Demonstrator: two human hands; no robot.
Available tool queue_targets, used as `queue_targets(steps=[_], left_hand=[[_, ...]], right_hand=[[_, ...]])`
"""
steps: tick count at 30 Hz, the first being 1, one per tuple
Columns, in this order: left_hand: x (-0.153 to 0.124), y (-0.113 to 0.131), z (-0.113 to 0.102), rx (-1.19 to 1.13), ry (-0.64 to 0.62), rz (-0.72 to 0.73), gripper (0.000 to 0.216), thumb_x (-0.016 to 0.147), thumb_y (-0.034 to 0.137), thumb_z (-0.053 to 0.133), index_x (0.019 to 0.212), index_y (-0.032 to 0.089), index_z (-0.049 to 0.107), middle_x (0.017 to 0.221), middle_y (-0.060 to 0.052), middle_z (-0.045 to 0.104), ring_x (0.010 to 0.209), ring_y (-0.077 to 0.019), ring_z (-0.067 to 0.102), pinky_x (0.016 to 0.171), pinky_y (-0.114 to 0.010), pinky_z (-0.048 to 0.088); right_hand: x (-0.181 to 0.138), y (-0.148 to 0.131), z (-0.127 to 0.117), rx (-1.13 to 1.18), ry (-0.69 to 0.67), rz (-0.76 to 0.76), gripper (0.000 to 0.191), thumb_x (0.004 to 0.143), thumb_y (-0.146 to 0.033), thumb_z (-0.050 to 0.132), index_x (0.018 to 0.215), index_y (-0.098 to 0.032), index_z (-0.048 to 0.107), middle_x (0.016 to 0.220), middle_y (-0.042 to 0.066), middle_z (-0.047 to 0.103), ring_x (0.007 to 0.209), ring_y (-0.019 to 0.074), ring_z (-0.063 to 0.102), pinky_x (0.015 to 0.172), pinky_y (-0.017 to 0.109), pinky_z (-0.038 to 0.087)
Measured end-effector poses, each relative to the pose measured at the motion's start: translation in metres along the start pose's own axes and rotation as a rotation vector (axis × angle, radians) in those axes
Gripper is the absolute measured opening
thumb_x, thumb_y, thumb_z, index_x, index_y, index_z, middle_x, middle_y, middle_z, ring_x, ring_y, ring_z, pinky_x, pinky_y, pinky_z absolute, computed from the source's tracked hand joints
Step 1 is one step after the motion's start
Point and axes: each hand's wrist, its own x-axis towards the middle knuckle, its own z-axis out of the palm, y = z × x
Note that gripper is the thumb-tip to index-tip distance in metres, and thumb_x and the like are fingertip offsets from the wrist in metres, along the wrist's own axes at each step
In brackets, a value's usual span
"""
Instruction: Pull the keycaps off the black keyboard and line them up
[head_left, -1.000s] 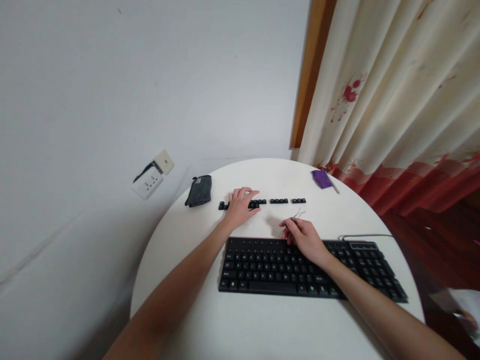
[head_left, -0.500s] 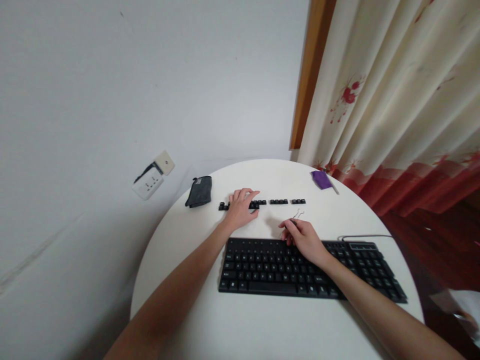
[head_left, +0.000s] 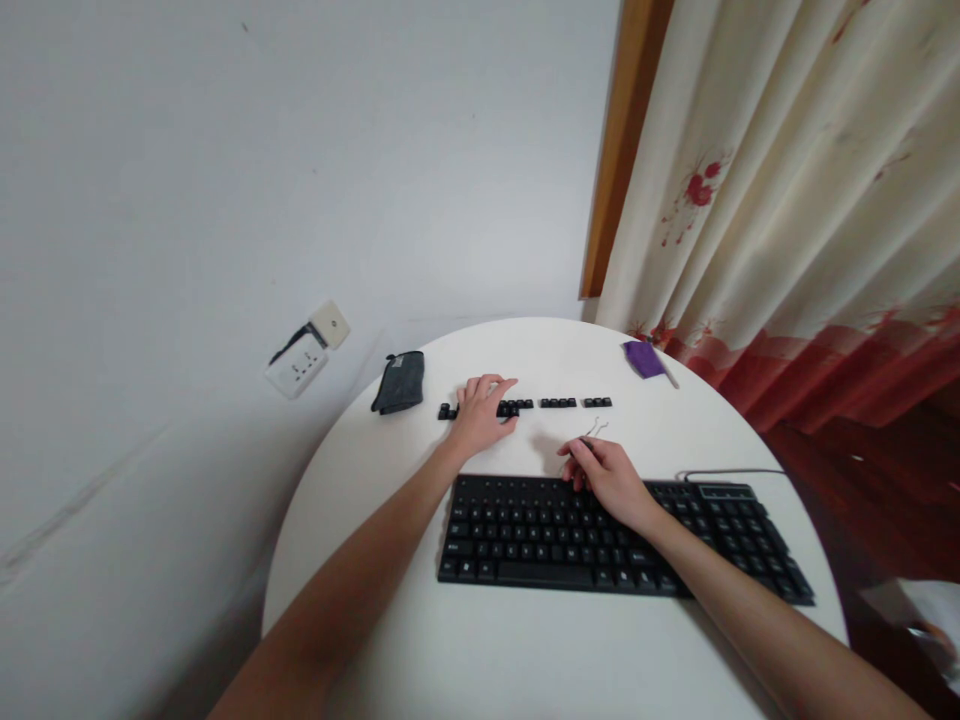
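Note:
My left hand point(head_left: 480, 415) rests over the left part of a row of loose black keycaps point(head_left: 559, 403), thumb and forefinger apart; some keycaps are hidden under it. More keycaps point(head_left: 598, 402) lie in a short group farther right. Closed round a wire keycap puller point(head_left: 598, 428) is my right hand point(head_left: 600, 470), its two thin prongs pointing away from me. That hand hovers at the back edge of a black keyboard point(head_left: 544, 574), whose top row of keys looks bare of caps.
The keyboard stands on a round white table point(head_left: 375, 600), its cable point(head_left: 735, 471) running off right. A dark grey pouch point(head_left: 401, 382) lies at the left, a purple cloth point(head_left: 643, 359) with a pale stick at the back right. Wall and curtain point(head_left: 750, 200) border the table.

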Motion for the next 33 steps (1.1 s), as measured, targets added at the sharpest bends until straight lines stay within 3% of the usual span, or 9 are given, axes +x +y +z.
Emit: queue_targets(steps=[8, 12, 16, 19, 22, 25, 28, 33], left_hand=[[-0.001, 0.002, -0.004, -0.020, 0.000, 0.007, 0.063, 0.074, 0.030, 0.071, 0.134, 0.028, 0.053, 0.130, -0.008, 0.052, 0.118, -0.0311, 0.043, 0.097, -0.047, 0.035], [-0.001, 0.005, -0.011, -0.159, -0.030, 0.124, 0.052, 0.077, 0.022, 0.066, 0.128, 0.026, 0.057, 0.123, -0.007, 0.058, 0.115, -0.0277, 0.048, 0.099, -0.044, 0.037], [0.002, 0.023, -0.021, -0.409, -0.219, 0.238, 0.026, 0.084, 0.014, 0.052, 0.104, 0.020, 0.067, 0.092, -0.003, 0.068, 0.084, -0.0169, 0.060, 0.082, -0.031, 0.047], [-0.002, 0.050, -0.029, -0.416, -0.386, 0.244, 0.022, 0.086, 0.016, 0.050, 0.093, 0.020, 0.071, 0.082, -0.001, 0.070, 0.074, -0.0154, 0.060, 0.072, -0.027, 0.045], [-0.014, 0.078, -0.033, -0.439, -0.516, 0.205, 0.023, 0.087, 0.017, 0.049, 0.090, 0.020, 0.072, 0.079, -0.001, 0.070, 0.070, -0.0145, 0.060, 0.067, -0.025, 0.042], [-0.027, 0.097, -0.030, -0.512, -0.536, 0.200, 0.023, 0.087, 0.015, 0.049, 0.087, 0.020, 0.071, 0.083, -0.001, 0.072, 0.072, -0.0142, 0.061, 0.069, -0.024, 0.042], [-0.034, 0.102, -0.022, -0.568, -0.506, 0.150, 0.019, 0.085, 0.014, 0.050, 0.080, 0.017, 0.068, 0.077, -0.001, 0.069, 0.067, -0.0132, 0.058, 0.064, -0.024, 0.041], [-0.032, 0.095, -0.010, -0.732, -0.452, -0.010, 0.019, 0.088, 0.019, 0.052, 0.077, 0.014, 0.067, 0.073, -0.001, 0.067, 0.065, -0.0120, 0.056, 0.060, -0.022, 0.040]], right_hand=[[0.000, -0.003, -0.001, -0.001, 0.011, 0.001, 0.041, 0.097, -0.050, 0.045, 0.094, -0.015, 0.067, 0.068, 0.003, 0.069, 0.052, 0.0134, 0.058, 0.051, 0.025, 0.044], [0.001, -0.007, -0.006, 0.002, 0.049, -0.029, 0.042, 0.097, -0.050, 0.045, 0.095, -0.015, 0.067, 0.070, 0.003, 0.069, 0.053, 0.0134, 0.058, 0.051, 0.025, 0.043], [0.002, -0.013, -0.016, -0.043, 0.076, -0.065, 0.044, 0.097, -0.050, 0.043, 0.096, -0.014, 0.069, 0.074, 0.004, 0.067, 0.055, 0.0137, 0.058, 0.051, 0.025, 0.042], [0.002, -0.020, -0.028, -0.191, 0.090, -0.100, 0.045, 0.097, -0.049, 0.043, 0.096, -0.014, 0.071, 0.063, 0.001, 0.059, 0.055, 0.0141, 0.053, 0.053, 0.026, 0.039], [0.000, -0.028, -0.040, -0.317, -0.018, -0.134, 0.044, 0.098, -0.047, 0.044, 0.091, -0.014, 0.073, 0.061, 0.000, 0.057, 0.058, 0.0144, 0.050, 0.056, 0.026, 0.037], [-0.004, -0.036, -0.049, -0.356, -0.204, -0.186, 0.041, 0.098, -0.043, 0.047, 0.080, -0.015, 0.071, 0.063, 0.000, 0.059, 0.061, 0.0142, 0.051, 0.060, 0.026, 0.039], [-0.008, -0.039, -0.049, -0.359, -0.295, -0.214, 0.039, 0.098, -0.040, 0.047, 0.074, -0.016, 0.067, 0.063, 0.000, 0.060, 0.061, 0.0144, 0.052, 0.061, 0.026, 0.040], [-0.011, -0.038, -0.042, -0.388, -0.318, -0.243, 0.031, 0.096, -0.037, 0.052, 0.083, -0.017, 0.070, 0.072, 0.002, 0.069, 0.066, 0.0172, 0.058, 0.067, 0.028, 0.045]])
